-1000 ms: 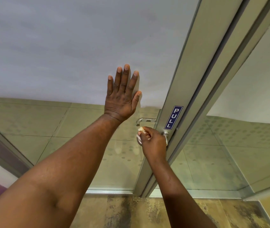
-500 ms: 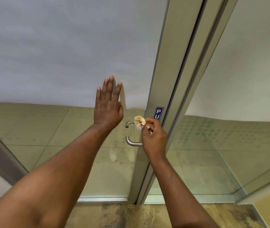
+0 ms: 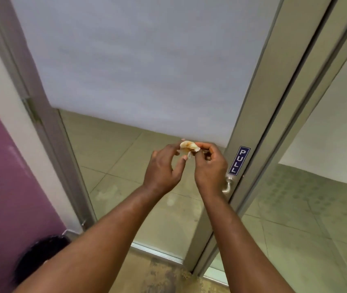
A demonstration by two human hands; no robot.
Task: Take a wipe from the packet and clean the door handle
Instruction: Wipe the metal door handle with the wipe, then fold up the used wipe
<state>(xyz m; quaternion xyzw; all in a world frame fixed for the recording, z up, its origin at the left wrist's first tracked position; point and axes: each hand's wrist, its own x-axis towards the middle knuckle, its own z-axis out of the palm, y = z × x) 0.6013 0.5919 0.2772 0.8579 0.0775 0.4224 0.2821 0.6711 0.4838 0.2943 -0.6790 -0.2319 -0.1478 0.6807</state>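
Note:
A small crumpled wipe [image 3: 188, 147], white with brown stains, is held in front of the glass door. My right hand [image 3: 209, 168] pinches it at its right end. My left hand [image 3: 164, 168] touches its left side with thumb and fingertips. The metal door handle [image 3: 227, 186] sticks out from the grey door frame just below and right of my right hand, which hides most of it. A blue PULL label [image 3: 238, 160] sits above the handle. No wipe packet is in view.
The door's upper glass is frosted [image 3: 143, 66]; its lower glass shows tiled floor behind. A purple wall [image 3: 5, 176] stands on the left. A dark round object [image 3: 39, 256] sits low at the left, blurred.
My left hand has come off the glass and joined my right hand at the wipe. My right hand lifted the wipe away from the handle. The view shifted left.

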